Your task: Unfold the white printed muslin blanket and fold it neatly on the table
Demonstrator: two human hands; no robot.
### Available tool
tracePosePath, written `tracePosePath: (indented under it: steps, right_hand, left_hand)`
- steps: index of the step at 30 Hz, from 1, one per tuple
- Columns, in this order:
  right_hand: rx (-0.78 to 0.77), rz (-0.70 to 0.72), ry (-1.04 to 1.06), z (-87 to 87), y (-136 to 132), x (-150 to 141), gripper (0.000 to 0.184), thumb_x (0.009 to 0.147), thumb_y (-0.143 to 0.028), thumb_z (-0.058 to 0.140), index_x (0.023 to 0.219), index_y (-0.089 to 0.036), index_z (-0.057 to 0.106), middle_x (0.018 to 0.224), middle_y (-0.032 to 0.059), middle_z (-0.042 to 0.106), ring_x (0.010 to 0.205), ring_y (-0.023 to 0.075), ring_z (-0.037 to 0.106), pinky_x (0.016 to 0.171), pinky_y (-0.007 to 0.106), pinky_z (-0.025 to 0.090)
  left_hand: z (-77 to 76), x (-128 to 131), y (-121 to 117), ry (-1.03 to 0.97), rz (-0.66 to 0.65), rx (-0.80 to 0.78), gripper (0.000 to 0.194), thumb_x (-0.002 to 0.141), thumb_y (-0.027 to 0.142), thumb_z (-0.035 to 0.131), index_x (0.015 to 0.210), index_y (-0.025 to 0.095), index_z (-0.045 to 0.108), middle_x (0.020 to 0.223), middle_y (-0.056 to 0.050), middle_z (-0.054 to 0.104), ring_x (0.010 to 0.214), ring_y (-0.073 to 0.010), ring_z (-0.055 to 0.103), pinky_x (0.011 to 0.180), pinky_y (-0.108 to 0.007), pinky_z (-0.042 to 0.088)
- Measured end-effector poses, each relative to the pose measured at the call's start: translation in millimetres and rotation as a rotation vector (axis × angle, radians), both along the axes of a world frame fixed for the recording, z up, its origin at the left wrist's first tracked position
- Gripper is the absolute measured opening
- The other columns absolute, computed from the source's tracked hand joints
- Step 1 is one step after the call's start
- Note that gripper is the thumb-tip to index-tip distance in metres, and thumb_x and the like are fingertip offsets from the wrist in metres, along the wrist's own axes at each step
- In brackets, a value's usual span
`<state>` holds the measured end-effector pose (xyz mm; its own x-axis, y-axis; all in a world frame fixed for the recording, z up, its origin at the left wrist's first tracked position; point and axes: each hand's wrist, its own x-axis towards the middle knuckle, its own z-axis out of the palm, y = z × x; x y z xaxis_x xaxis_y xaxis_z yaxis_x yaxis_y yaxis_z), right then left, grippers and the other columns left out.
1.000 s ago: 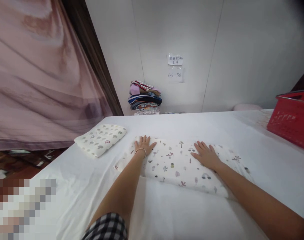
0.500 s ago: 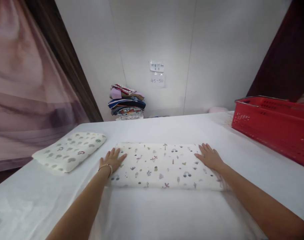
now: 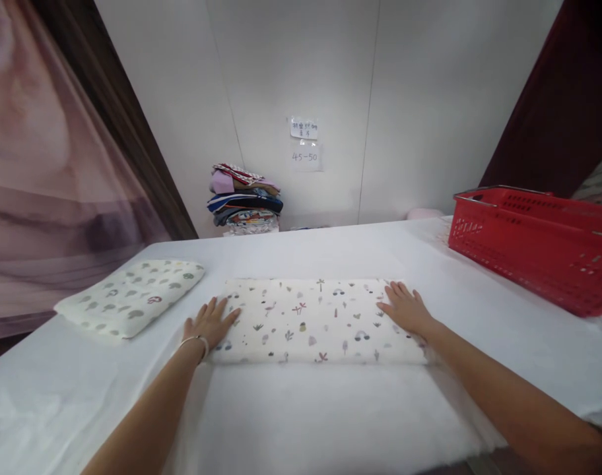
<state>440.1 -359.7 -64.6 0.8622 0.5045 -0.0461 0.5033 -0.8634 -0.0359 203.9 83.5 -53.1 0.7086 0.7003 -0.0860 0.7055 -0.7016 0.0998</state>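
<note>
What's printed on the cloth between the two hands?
Small palm trees, rainbows and plants on white cloth, clearest in the head view.

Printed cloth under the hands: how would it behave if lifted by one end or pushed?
Likely floppy: the printed cloth lies flat, looking like soft fabric, so it would probably sag. Probably light, since it looks thin. Unlikely to roll: it is flat against the white table.

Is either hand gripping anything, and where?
Nothing is gripped: the left hand and right hand rest, fingers spread, at opposite ends of the palm-print cloth.
</note>
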Motion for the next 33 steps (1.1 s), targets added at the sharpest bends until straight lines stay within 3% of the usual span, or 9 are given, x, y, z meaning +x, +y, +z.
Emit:
tracePosePath:
  steps: [3,6,9,12,17,21,26,30,33]
  right_hand:
    - [0.004,-0.004,0.000,9.0,3,-11,0.071,0.086,-0.061,0.019,0.140,-0.016,0.030,0.150,0.0100,0.017,0.138,0.0271,0.007,0.108,0.053,0.010]
    - [0.019,0.091,-0.009,9.6,4,-33,0.074,0.085,-0.063,0.018,0.142,-0.017,0.027,0.151,0.0078,0.014,0.138,0.0252,0.006,0.110,0.049,0.007]
    - [0.034,0.180,0.004,0.4,3,-54,0.075,0.085,-0.066,0.015,0.142,-0.020,0.029,0.151,0.0048,0.013,0.138,0.0244,0.007,0.111,0.047,0.006]
    - [0.041,0.180,0.000,-6.2,3,-61,0.075,0.084,-0.067,0.014,0.141,-0.020,0.030,0.151,0.0046,0.013,0.138,0.0250,0.008,0.111,0.047,0.007]
    - [0.062,0.169,0.011,2.1,-3,-60,0.072,0.086,-0.064,0.018,0.141,-0.020,0.031,0.151,0.0046,0.017,0.138,0.0249,0.011,0.110,0.048,0.010]
    - [0.191,0.014,-0.062,4.2,-40,-52,0.064,0.085,-0.055,0.029,0.138,-0.019,0.037,0.147,0.0069,0.027,0.136,0.0270,0.019,0.109,0.047,0.017]
    - [0.388,-0.283,0.129,-1.9,-86,-37,0.072,0.081,-0.060,0.033,0.136,-0.015,0.041,0.126,0.0115,0.055,0.110,0.0293,0.055,0.090,0.041,0.045]
    - [0.573,-0.384,0.252,1.5,-91,-34,0.075,0.072,-0.061,0.046,0.133,-0.016,0.046,0.115,0.0099,0.063,0.099,0.0297,0.060,0.083,0.039,0.048]
    - [0.597,-0.413,0.317,7.4,-88,-33,0.078,0.069,-0.063,0.049,0.132,-0.017,0.047,0.111,0.0116,0.064,0.093,0.0307,0.061,0.079,0.040,0.048]
  left_hand:
    - [6.3,-4,-2,0.020,-0.030,0.030,0.059,0.087,0.051,0.022,0.140,0.027,0.030,0.152,-0.006,0.014,0.138,-0.0290,0.014,0.105,-0.058,0.019]
    - [5.9,-17,-11,0.039,-0.113,0.153,0.050,0.088,0.040,0.025,0.135,0.032,0.038,0.152,-0.003,0.015,0.139,-0.0283,0.009,0.104,-0.060,0.015]
    - [-1.5,-29,-21,0.023,-0.128,0.144,0.058,0.086,0.047,0.028,0.140,0.027,0.030,0.152,-0.004,0.015,0.139,-0.0275,0.011,0.107,-0.057,0.014]
    - [-5.5,-32,-28,0.017,-0.104,0.086,0.064,0.085,0.052,0.027,0.143,0.025,0.023,0.152,-0.004,0.013,0.139,-0.0270,0.011,0.108,-0.055,0.014]
    - [3.2,-36,-32,-0.018,-0.070,0.073,0.063,0.086,0.053,0.024,0.142,0.023,0.026,0.152,-0.004,0.014,0.139,-0.0239,0.009,0.110,-0.051,0.012]
    - [6.9,-57,-24,-0.164,0.110,0.091,0.064,0.086,0.055,0.022,0.136,0.018,0.037,0.149,-0.008,0.025,0.136,-0.0248,0.021,0.108,-0.045,0.021]
    - [6.5,-75,-14,-0.229,0.283,0.031,0.060,0.084,0.050,0.027,0.127,0.013,0.049,0.124,-0.013,0.056,0.115,-0.0304,0.047,0.096,-0.041,0.038]
    - [8.1,-70,-16,-0.255,0.302,0.043,0.056,0.082,0.046,0.032,0.123,0.014,0.052,0.115,-0.014,0.060,0.108,-0.0304,0.052,0.090,-0.040,0.042]
    - [7.9,-68,-18,-0.244,0.309,0.037,0.054,0.081,0.045,0.034,0.120,0.014,0.055,0.117,-0.016,0.059,0.107,-0.0304,0.054,0.088,-0.040,0.042]
